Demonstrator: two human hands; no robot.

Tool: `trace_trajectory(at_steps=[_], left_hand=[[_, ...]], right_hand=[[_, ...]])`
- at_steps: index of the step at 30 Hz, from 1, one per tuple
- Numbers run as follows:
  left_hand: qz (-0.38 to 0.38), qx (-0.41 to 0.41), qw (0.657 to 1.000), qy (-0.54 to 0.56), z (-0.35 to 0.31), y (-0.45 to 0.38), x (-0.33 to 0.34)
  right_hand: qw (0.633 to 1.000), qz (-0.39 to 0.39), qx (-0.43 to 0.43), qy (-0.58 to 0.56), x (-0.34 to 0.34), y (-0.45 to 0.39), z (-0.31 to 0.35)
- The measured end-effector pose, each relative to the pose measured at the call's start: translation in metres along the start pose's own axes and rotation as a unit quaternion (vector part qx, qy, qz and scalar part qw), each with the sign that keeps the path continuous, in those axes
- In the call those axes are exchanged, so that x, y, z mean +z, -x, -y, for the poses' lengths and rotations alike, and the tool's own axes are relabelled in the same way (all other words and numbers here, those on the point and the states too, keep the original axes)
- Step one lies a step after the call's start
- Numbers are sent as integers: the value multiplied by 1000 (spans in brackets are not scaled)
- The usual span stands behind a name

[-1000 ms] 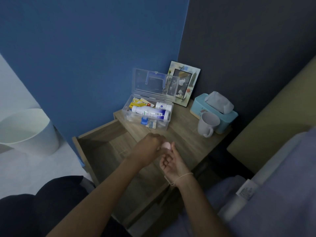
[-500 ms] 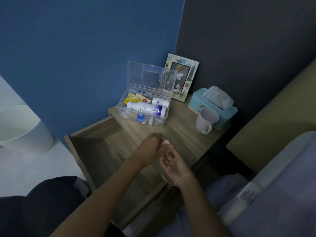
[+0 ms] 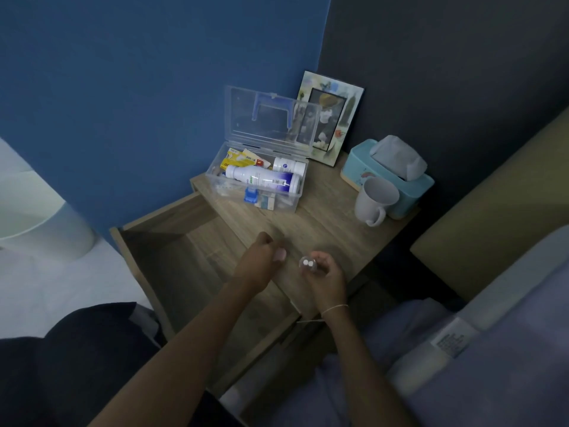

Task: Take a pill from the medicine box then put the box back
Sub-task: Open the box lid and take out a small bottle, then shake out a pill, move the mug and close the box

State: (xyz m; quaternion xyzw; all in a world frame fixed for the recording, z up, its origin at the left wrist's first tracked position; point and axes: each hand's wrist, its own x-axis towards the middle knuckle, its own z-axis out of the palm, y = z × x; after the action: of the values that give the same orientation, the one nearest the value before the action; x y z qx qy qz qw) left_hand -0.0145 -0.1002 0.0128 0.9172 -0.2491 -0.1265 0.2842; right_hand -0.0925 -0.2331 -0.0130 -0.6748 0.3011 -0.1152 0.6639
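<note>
The clear plastic medicine box (image 3: 215, 174) stands open at the back left of the wooden nightstand (image 3: 323, 204), its lid (image 3: 268, 121) upright. White bottles (image 3: 261, 180) and yellow packets lie inside. Over the nightstand's front edge, my left hand (image 3: 260, 266) is closed on a small pale pink cap (image 3: 280, 254). My right hand (image 3: 328, 274) sits a little to its right, holding a small clear pill container (image 3: 308, 264) with two white pills showing in its mouth. The two hands are apart.
The nightstand drawer (image 3: 172, 241) is pulled out below my left arm. A white mug (image 3: 374, 198) and a blue tissue box (image 3: 391, 174) stand at the right, a picture frame (image 3: 332, 118) in the corner. A white bin (image 3: 37, 217) is left, bedding at lower right.
My hands were pressed together around the small container a second ago; now they have drawn apart, the pink cap in my left hand and the uncovered container in my right.
</note>
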Motion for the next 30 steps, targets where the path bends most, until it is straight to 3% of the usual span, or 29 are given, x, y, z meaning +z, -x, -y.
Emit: trace_trajectory(at_steps=[5, 13, 19, 22, 30], left_hand=[[-7, 20, 997, -74, 0, 1, 16], [-61, 60, 995, -60, 9, 6, 23], [-112, 169, 976, -75, 16, 29, 28], [-119, 185, 972, -79, 18, 34, 31], [-121, 188, 972, -78, 22, 37, 36]], right_hand=[[988, -22, -81, 133, 2, 3, -19], [964, -49, -136, 221, 2, 4, -25], [964, -44, -130, 228, 1, 4, -22], [950, -43, -168, 259, 0, 4, -22], [947, -45, -169, 270, 0, 5, -22]])
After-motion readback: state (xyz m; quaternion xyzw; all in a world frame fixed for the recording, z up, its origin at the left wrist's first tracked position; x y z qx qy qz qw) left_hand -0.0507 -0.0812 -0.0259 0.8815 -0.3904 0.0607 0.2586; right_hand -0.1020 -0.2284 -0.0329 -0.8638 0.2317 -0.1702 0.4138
